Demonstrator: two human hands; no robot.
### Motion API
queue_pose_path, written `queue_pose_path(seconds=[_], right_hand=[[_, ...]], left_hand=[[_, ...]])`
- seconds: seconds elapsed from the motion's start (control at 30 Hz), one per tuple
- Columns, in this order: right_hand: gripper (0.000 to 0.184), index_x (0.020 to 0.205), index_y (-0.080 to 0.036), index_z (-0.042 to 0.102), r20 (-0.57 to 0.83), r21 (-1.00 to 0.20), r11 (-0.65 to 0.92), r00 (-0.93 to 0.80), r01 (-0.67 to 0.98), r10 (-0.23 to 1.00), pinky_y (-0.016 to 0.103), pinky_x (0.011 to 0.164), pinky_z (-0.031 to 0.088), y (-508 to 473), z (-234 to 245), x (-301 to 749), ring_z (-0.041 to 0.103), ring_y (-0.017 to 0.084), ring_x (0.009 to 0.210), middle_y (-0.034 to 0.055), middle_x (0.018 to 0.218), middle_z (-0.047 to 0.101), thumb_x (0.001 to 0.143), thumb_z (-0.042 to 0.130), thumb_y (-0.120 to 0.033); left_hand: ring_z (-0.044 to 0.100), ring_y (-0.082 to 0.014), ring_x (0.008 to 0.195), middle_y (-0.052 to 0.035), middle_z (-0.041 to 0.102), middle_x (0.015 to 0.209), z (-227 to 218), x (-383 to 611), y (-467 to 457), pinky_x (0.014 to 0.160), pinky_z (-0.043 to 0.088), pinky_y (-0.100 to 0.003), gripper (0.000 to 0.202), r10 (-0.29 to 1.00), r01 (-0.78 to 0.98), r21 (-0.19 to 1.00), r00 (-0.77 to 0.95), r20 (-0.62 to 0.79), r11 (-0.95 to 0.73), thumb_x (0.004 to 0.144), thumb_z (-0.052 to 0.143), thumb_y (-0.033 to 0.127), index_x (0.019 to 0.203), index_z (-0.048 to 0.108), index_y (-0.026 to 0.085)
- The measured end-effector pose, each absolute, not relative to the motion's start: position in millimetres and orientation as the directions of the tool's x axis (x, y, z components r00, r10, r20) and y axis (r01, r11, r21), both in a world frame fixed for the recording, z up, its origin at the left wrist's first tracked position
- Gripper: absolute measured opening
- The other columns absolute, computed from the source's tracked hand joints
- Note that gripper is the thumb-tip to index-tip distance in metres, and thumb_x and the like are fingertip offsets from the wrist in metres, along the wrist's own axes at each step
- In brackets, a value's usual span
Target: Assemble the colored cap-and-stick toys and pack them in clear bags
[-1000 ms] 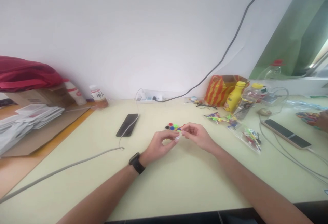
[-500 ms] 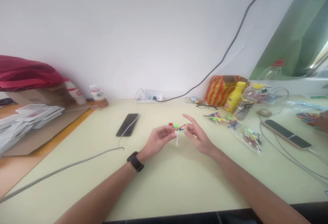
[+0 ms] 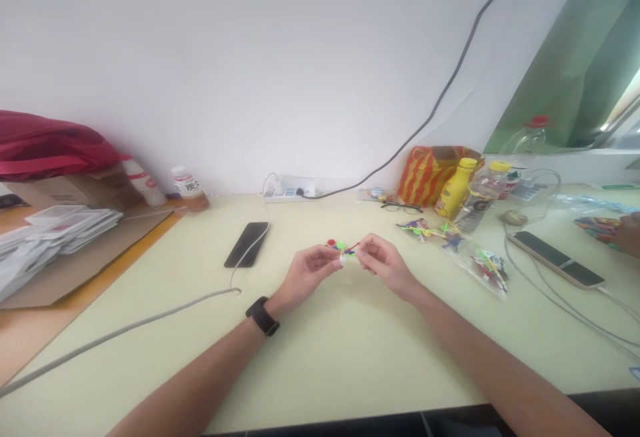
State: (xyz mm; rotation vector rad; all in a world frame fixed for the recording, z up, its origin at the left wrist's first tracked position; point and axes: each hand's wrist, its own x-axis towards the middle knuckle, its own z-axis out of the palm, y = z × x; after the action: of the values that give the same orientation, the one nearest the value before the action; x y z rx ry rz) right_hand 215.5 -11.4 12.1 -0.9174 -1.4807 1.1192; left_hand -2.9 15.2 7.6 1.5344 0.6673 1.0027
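From here I see the left hand (image 3: 311,270) pinching a small white piece (image 3: 343,259) above the table (image 3: 320,357), between its near and far edges. The right hand (image 3: 384,265) curls just beside it, gripping what I cannot tell; coloured pieces (image 3: 331,242) show beyond, toward the far edge.

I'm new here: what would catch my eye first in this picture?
Probably the left hand, pinching a small white piece, with the right hand close beside it, near the picture's centre. Next, the red-and-yellow striped bag by the wall, right of centre. At far left, a crimson cloth bundle sits on a cardboard box.
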Motion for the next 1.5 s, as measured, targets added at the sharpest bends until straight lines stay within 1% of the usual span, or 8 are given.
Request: queue_pose_path(seconds=[0.23, 0.63, 0.9, 1.0, 1.07, 1.17, 1.33, 1.5], right_hand=[[0.035, 0.101, -0.024, 0.057, 0.25, -0.966, 0.259, -0.26, 0.003, 0.933, 0.027, 0.061, 0.045, -11.9, 5.8, 209.2, 0.054, 0.013, 0.067, 0.001, 0.086, 0.062, 0.085, 0.072, -0.052], [0.035, 0.12, -0.025, 0.056, 0.307, -0.938, 0.332, -0.207, 0.098, 0.929, 0.028, 0.063, 0.046, -12.3, 3.6, 212.5, 0.056, 0.016, 0.071, 0.0005, 0.084, 0.061, 0.093, 0.064, -0.046], [0.076, 0.156, -0.033, 0.015, 0.369, -0.914, 0.387, -0.142, 0.126, 0.918, 0.028, 0.058, 0.043, -17.2, 3.6, 207.0, 0.05, 0.014, 0.062, -0.0017, 0.089, 0.059, 0.095, 0.06, -0.044], [0.05, 0.141, -0.029, 0.044, 0.349, -0.924, 0.367, -0.153, 0.11, 0.924, 0.028, 0.059, 0.041, -16.2, 2.4, 208.9, 0.05, 0.014, 0.062, -0.001, 0.087, 0.061, 0.096, 0.057, -0.048], [0.038, 0.095, -0.021, 0.066, 0.287, -0.941, 0.321, -0.251, 0.106, 0.924, 0.029, 0.06, 0.04, -14.2, 2.2, 212.3, 0.048, 0.014, 0.059, -0.0002, 0.07, 0.058, 0.101, 0.047, -0.053], [0.066, 0.05, -0.02, 0.047, 0.223, -0.957, 0.272, -0.344, 0.103, 0.912, 0.031, 0.057, 0.035, -10.6, 3.1, 216.6, 0.04, 0.013, 0.052, -0.0005, 0.05, 0.043, 0.103, 0.035, -0.057], [0.039, 0.073, -0.02, 0.053, 0.24, -0.97, 0.241, -0.246, -0.025, 0.939, 0.027, 0.054, 0.035, -9.4, 5.0, 213.4, 0.043, 0.011, 0.056, -0.0028, 0.066, 0.053, 0.09, 0.068, -0.052], [0.032, 0.09, -0.022, 0.058, 0.206, -0.979, 0.195, -0.273, -0.067, 0.94, 0.027, 0.059, 0.045, -11.6, 2.3, 208.2, 0.058, 0.015, 0.073, 0.0016, 0.084, 0.064, 0.084, 0.076, -0.047]], left_hand=[[0.072, -0.0247, 0.101, -0.0108, 0.076, 0.11, 10.3, -2.2, 12.2, 0.097, 0.057, -0.042, 0.028, 0.831, -0.107, 0.976, 0.512, 0.218, -0.19, 0.085, 0.079, 0.035, 0.104, 0.073, 0.015], [0.072, -0.0246, 0.1, -0.0108, 0.075, 0.108, 11.2, -0.6, 11.3, 0.095, 0.058, -0.042, 0.028, 0.835, -0.121, 0.98, 0.513, 0.199, -0.159, 0.085, 0.079, 0.034, 0.104, 0.073, 0.015], [0.071, -0.0241, 0.101, -0.0117, 0.074, 0.111, 9.1, -2.0, 12.7, 0.093, 0.058, -0.04, 0.028, 0.836, -0.122, 0.982, 0.516, 0.186, -0.143, 0.086, 0.078, 0.033, 0.106, 0.073, 0.015], [0.071, -0.0238, 0.101, -0.0117, 0.074, 0.112, 8.4, -2.2, 13.2, 0.092, 0.058, -0.039, 0.027, 0.837, -0.13, 0.981, 0.513, 0.191, -0.144, 0.086, 0.078, 0.032, 0.106, 0.073, 0.015], [0.071, -0.0236, 0.101, -0.0115, 0.075, 0.112, 8.0, -2.5, 13.7, 0.092, 0.058, -0.038, 0.027, 0.843, -0.134, 0.98, 0.502, 0.194, -0.146, 0.085, 0.079, 0.032, 0.105, 0.073, 0.015], [0.071, -0.0227, 0.099, -0.011, 0.075, 0.11, 8.1, -3.0, 14.1, 0.092, 0.058, -0.037, 0.026, 0.858, -0.123, 0.982, 0.478, 0.187, -0.146, 0.084, 0.08, 0.032, 0.103, 0.073, 0.014], [0.071, -0.0228, 0.1, -0.0105, 0.075, 0.108, 10.1, -3.1, 12.7, 0.094, 0.057, -0.038, 0.026, 0.853, -0.116, 0.982, 0.488, 0.187, -0.148, 0.085, 0.079, 0.031, 0.103, 0.073, 0.014], [0.071, -0.0243, 0.1, -0.0111, 0.075, 0.108, 13.4, -1.8, 10.5, 0.094, 0.057, -0.039, 0.027, 0.848, -0.112, 0.983, 0.498, 0.181, -0.144, 0.083, 0.081, 0.032, 0.101, 0.073, 0.014]])
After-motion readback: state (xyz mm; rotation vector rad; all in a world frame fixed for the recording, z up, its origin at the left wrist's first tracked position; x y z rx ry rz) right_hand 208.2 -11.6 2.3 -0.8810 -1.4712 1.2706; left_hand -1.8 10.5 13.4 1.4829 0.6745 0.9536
